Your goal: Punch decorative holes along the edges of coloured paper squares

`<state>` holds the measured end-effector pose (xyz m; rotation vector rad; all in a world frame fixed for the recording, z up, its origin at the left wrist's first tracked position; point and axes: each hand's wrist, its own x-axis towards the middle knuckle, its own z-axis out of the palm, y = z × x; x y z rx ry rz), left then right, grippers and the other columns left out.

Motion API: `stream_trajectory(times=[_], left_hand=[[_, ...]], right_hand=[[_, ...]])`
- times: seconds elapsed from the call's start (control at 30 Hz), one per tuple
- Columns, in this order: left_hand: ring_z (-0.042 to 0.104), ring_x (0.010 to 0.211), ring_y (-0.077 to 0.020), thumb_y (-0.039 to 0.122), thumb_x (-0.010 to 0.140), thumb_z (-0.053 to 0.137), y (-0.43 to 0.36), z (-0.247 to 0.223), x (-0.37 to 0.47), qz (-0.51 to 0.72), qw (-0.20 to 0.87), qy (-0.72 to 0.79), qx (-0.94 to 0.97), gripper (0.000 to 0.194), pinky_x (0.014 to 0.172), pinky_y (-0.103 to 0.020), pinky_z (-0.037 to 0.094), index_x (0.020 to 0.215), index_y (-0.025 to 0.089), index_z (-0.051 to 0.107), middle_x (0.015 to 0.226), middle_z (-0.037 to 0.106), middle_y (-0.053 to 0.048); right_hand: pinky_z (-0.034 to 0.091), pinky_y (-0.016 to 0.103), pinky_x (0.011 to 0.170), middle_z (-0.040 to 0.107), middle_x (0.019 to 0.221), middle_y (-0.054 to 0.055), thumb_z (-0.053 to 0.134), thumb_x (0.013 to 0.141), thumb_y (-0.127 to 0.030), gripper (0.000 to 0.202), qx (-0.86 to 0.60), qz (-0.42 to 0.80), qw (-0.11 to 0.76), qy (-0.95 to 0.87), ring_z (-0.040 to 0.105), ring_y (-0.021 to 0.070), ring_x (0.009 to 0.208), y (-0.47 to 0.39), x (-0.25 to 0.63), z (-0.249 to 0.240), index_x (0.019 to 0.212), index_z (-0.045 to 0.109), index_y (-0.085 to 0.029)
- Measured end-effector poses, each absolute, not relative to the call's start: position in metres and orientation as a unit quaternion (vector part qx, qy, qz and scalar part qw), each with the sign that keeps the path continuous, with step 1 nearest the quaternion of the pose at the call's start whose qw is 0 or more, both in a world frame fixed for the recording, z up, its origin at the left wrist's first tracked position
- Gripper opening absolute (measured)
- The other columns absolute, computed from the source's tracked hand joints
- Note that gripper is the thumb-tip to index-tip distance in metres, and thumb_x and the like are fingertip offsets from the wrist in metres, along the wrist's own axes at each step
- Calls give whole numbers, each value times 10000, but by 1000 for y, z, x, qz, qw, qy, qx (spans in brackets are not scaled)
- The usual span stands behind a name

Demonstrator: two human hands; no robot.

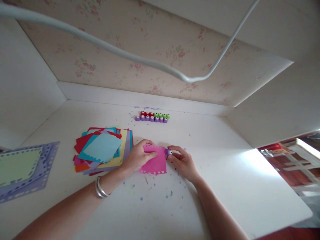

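Note:
A pink sheet of paper (153,165) lies over the middle of the white table, with punched shapes along its top and bottom edges. My left hand (141,155) grips it at the upper left, thumb on top and fingers behind. At the sheet's right edge is a small purple craft punch (168,152) with a white top. My right hand (182,161) pinches this punch between thumb and fingers. Its slot appears to meet the paper's edge, though the exact contact is too small to make out.
Purple punches (152,118) stand in a row before red and green ones near the back wall. Left of my hands is a pile of coloured paper (100,146). Farther left lie punched green and purple sheets (22,165). Paper bits dot the table (225,193). A white cable (120,51) hangs above.

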<state>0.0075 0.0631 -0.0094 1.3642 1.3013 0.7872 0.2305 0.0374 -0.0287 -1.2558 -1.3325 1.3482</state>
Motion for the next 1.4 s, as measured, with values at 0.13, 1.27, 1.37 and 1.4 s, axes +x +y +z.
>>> stream_trajectory(times=[0.13,1.27,1.37,1.4], left_hand=[[649,713,-164,324,732,699,63,-8,7,331,524,537,572,346,631,-247,481,1041,224,579,827,679,9],[648,809,-183,316,748,684,61,-9,8,334,498,530,600,358,672,-250,483,1071,216,567,910,679,4],[652,817,-181,313,756,678,62,-11,8,334,499,523,605,356,678,-249,487,1082,224,564,923,682,4],[652,819,-181,311,758,677,62,-11,8,335,498,521,607,355,679,-249,487,1083,225,564,932,681,1]], right_hand=[[517,289,636,732,934,53,742,784,-383,372,-508,531,426,-528,682,193,789,37,229,-28,1092,602,-229],[577,334,804,608,1153,67,728,807,-333,247,-494,455,440,-596,655,210,994,37,228,-29,1036,684,-250],[564,330,800,633,1105,56,724,812,-329,275,-476,482,444,-587,675,201,943,37,228,-28,1066,656,-249],[560,326,798,639,1092,54,722,813,-330,274,-473,486,442,-586,676,202,939,37,228,-28,1065,653,-247]])
